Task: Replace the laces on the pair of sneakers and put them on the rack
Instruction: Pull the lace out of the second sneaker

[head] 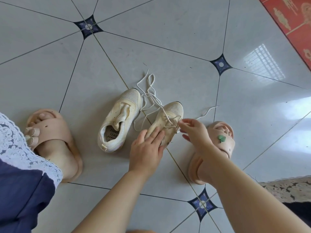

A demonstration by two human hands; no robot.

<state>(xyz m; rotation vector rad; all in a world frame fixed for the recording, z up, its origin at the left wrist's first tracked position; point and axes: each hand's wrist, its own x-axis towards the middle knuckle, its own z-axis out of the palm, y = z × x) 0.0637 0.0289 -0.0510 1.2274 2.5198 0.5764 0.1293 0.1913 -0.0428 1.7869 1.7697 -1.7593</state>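
Observation:
Two cream mesh sneakers lie on the tiled floor. The left sneaker (118, 120) has no lace and its tongue is pulled up. The right sneaker (170, 115) still carries a lace through its eyelets. My left hand (146, 148) presses flat on the heel side of the right sneaker, holding it down. My right hand (193, 132) pinches the lace at the eyelets. A loose white lace (148, 91) trails in loops between and beyond the two toes, and another end (208, 111) runs off to the right.
My feet in pink slippers stand on either side, left slipper (55, 142) and right slipper (217, 153). A red patterned mat (292, 21) fills the top right corner. A rough mat edge (286, 189) shows at lower right.

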